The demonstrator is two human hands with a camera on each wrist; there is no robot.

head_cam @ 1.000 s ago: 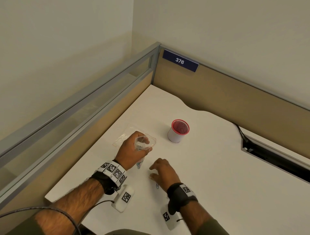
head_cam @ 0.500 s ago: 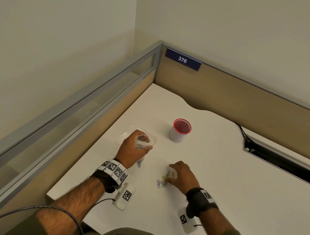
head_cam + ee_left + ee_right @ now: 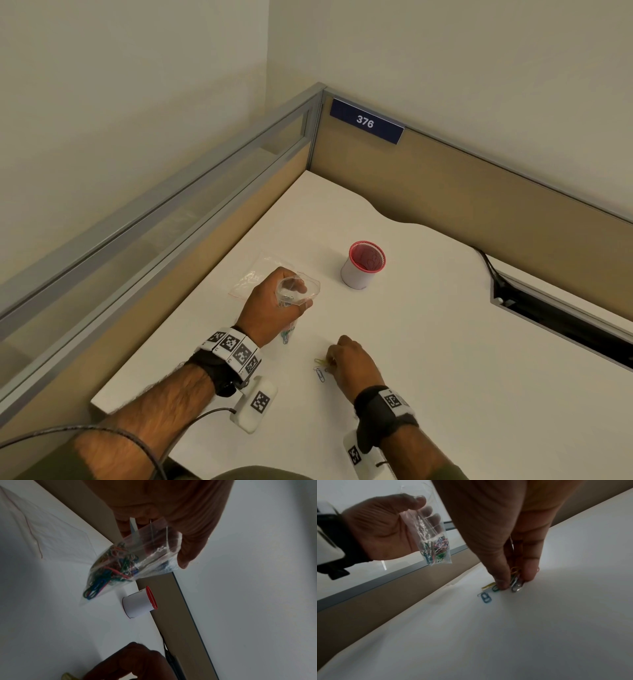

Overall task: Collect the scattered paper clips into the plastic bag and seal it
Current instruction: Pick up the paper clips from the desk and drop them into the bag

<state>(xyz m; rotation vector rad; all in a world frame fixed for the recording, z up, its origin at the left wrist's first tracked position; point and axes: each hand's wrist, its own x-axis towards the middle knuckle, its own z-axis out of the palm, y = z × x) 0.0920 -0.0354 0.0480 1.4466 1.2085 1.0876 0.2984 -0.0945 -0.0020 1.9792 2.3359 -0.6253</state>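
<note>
Right hand (image 3: 356, 365) has slid back left from where it was half a second ago and is now down on the white desk top (image 3: 445, 342), thumb and fingertips (image 3: 502, 584) pinched onto a small cluster of loose coloured wire paper clips (image 3: 515, 584); at least a silver and a yellow one sit between the digits, exact count can't be told. A blue clip (image 3: 486, 598) plus a yellowish one lie just beside the thumb, not yet caught. Left hand (image 3: 274, 305) hasn't moved over the last second: raised above the desk, fingers curled round the neck of a small clear plastic zip bag (image 3: 120, 566), mouth up and held open, a tangle of coloured clips already at its bottom corner. So the change means another pick-up round is under way; judging by the bag's load and the few clips left, collection looks nearly done, and sealing is still to come. Next move probably needs the pinch lifted over to the bag mouth without dropping clips. A second flat clear bag (image 3: 253, 277) lies on the desk behind the left hand; a white cup with red mesh rim (image 3: 364, 265) stands well apart, beyond both hands.
</note>
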